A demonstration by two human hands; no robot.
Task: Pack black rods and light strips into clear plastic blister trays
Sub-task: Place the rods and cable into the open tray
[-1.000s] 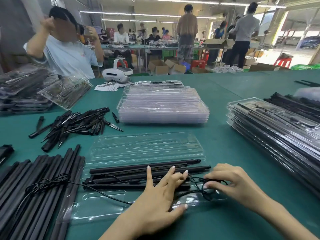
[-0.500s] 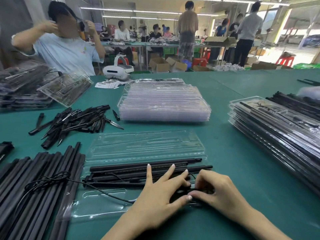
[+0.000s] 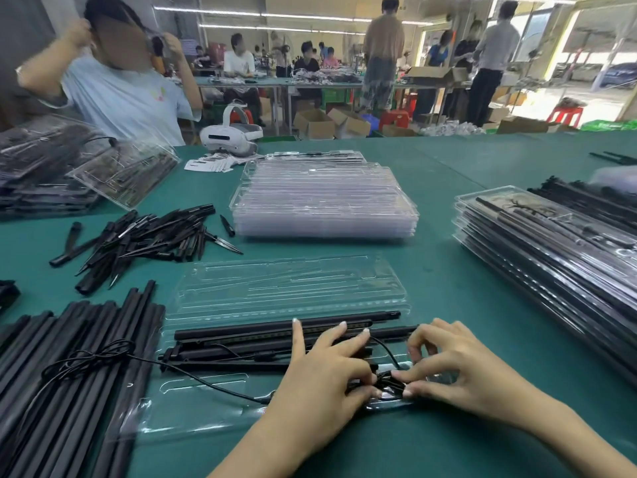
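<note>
While the open blister tray (image 3: 220, 401) lies on the bench (image 3: 448, 305) with black rods (image 3: 275, 326) seated in its far half | left hand (image 3: 320, 384) and right hand (image 3: 458, 377) both pinch the coiled cable (image 3: 389, 384) at the tray's near-right pocket | risk: coil may spring loose, or the trailing lead snags the loose rods left of the tray.

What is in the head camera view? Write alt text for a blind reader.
Two hands, the left hand and right hand, pinch a bundled black cable over an open clear tray holding black rods on a green table. Loose rods, a stack of empty trays and packed trays lie around.
</note>
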